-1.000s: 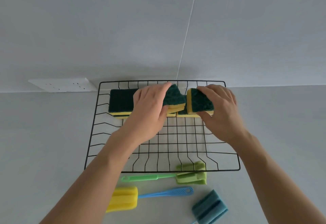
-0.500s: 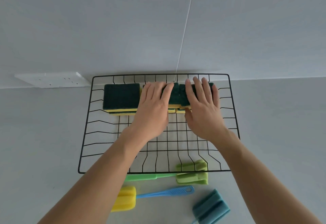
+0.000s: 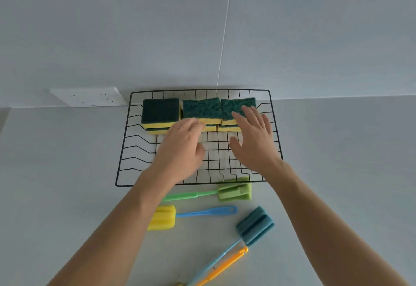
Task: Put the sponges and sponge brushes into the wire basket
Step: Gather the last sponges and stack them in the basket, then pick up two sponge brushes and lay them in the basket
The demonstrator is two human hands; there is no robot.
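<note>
Both hands were empty, fingers spread: left hand (image 3: 180, 150) and right hand (image 3: 253, 141) over the black wire basket (image 3: 126, 150). The green-and-yellow scouring sponges (image 3: 201, 111) sat stacked along its back wall. Risk: a wrist clips the stacks, or the light basket slides. The green-handled sponge brush (image 3: 234, 192), yellow-headed one (image 3: 162, 218) and blue-headed one (image 3: 254, 225) lay on the grey surface (image 3: 67, 173); long handles might overhang or snag the wires.

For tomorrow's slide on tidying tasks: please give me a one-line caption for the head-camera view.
Both open hands hover over stacked sponges in the wire basket; three sponge brushes wait on the counter.
</note>
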